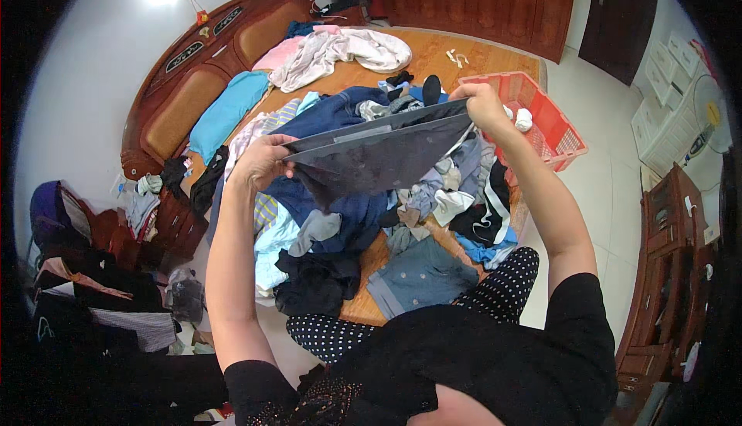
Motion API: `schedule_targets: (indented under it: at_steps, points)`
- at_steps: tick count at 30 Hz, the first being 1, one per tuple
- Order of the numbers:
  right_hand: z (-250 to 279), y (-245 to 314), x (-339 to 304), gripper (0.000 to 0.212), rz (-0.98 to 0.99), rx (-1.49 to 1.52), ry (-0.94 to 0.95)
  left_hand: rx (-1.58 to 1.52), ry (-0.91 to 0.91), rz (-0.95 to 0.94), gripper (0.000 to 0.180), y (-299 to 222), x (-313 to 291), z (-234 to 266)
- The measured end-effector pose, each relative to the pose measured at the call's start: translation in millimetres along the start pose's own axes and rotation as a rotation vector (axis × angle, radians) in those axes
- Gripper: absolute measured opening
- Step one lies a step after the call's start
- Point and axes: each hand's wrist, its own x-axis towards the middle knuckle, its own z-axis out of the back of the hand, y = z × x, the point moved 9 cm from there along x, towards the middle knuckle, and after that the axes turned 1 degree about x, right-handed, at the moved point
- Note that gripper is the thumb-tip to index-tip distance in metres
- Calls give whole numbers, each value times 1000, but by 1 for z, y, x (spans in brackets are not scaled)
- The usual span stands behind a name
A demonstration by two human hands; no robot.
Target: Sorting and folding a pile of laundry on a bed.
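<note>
Stretched between my hands is a pair of dark grey underpants (371, 159), held up by the two ends of its waistband. My left hand (261, 161) pinches the left end; my right hand (485, 107) grips the right end, higher and farther off. Beneath hangs a heap of mixed clothes on the bed: dark blue denim (328, 117), a grey sock (315, 233), a black garment (318, 281) and a white crumpled piece (454, 206). Nearest me at the bed's edge lie blue-grey shorts (421, 277), spread fairly flat.
A red plastic basket (560, 128) with white rolled items stands at the bed's right. Toward the headboard (182, 120) lie a turquoise pillow (230, 113) and a pale blanket (340, 53). More dark clothes (100, 302) are piled at left; a wooden cabinet (665, 264) stands at right.
</note>
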Motion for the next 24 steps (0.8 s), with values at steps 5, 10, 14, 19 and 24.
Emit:
schedule_targets:
  at_steps: [5, 10, 14, 19, 24]
  points:
    - [-2, -36, -11, 27, -168, 453, 94, 23, 170, 35, 11, 7, -4, -11]
    - [-1, -15, -46, 19, -182, 290, 214, 23, 218, 45, 10, 22, -21, -21]
    - [-8, -7, -63, 27, -13, 117, 362, -62, 302, 46, 20, 37, -29, -32]
    - [-17, -3, -83, 37, 131, 19, 575, 107, 296, -62, 34, 46, -39, -45]
    - [-38, -4, -106, 35, 174, -189, 681, 219, 123, 8, 11, 68, -31, -24]
